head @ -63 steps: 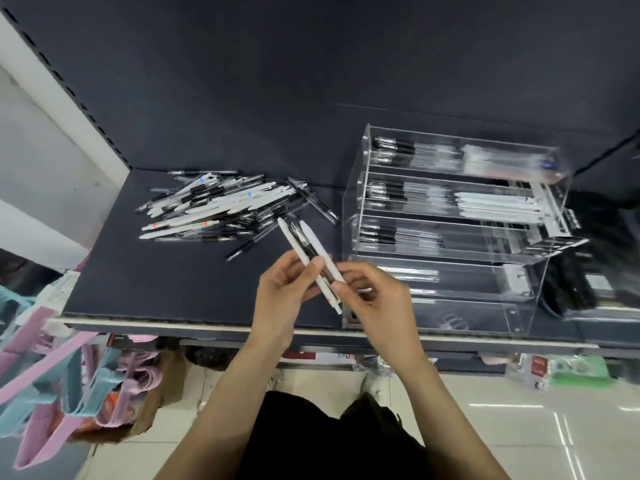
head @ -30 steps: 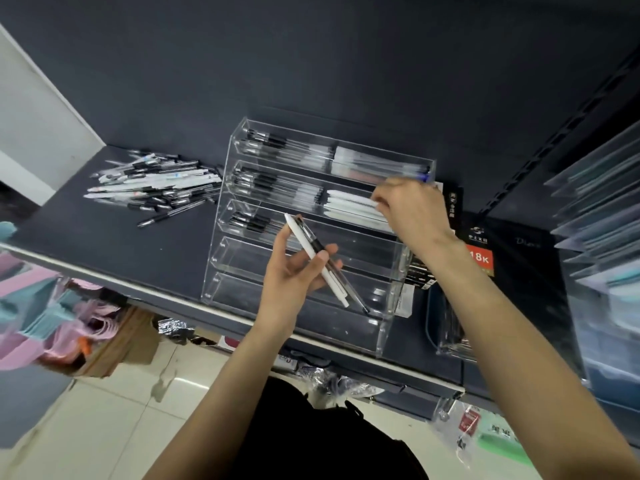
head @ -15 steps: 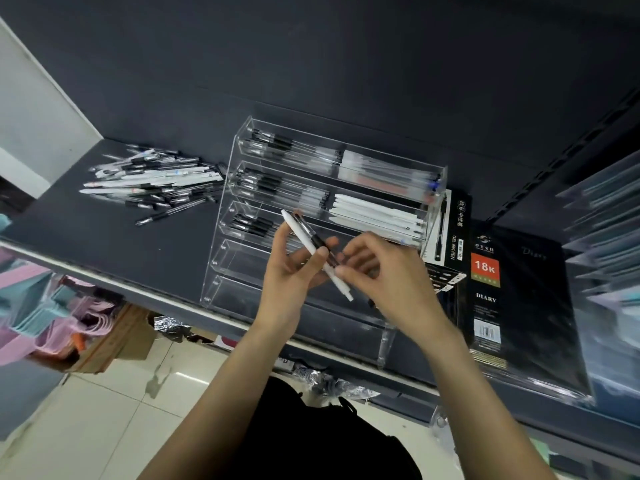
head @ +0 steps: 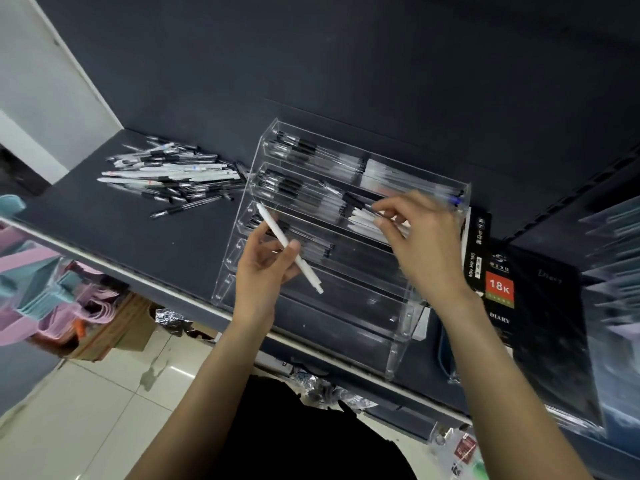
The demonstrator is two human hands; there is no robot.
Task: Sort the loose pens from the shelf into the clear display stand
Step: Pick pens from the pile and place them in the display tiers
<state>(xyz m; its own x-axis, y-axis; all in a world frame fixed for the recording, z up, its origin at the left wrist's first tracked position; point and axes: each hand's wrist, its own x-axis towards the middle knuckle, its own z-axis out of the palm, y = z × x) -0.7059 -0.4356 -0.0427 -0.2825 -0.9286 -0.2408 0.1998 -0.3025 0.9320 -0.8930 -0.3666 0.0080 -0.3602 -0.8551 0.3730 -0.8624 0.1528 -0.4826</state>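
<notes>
A clear tiered display stand (head: 398, 344) sits on the dark shelf, its upper tiers holding black and white pens. My left hand (head: 266, 271) grips one white pen (head: 289, 249) slantwise in front of the stand's middle tiers. My right hand (head: 419, 237) reaches over the second tier and pinches a dark pen (head: 360, 202) by its end, laying it above the white pens there. A pile of loose pens (head: 173, 176) lies on the shelf to the left of the stand.
The dark shelf (head: 114, 233) has a pale front edge. A diary box with a red 18K label (head: 498, 289) stands right of the stand. Clear sleeves hang at the far right. Pink and blue hangers (head: 41, 292) hang below left.
My right hand has taken the dark pen out of my left hand and carried it up to the second tier. My left hand now holds only the white pen.
</notes>
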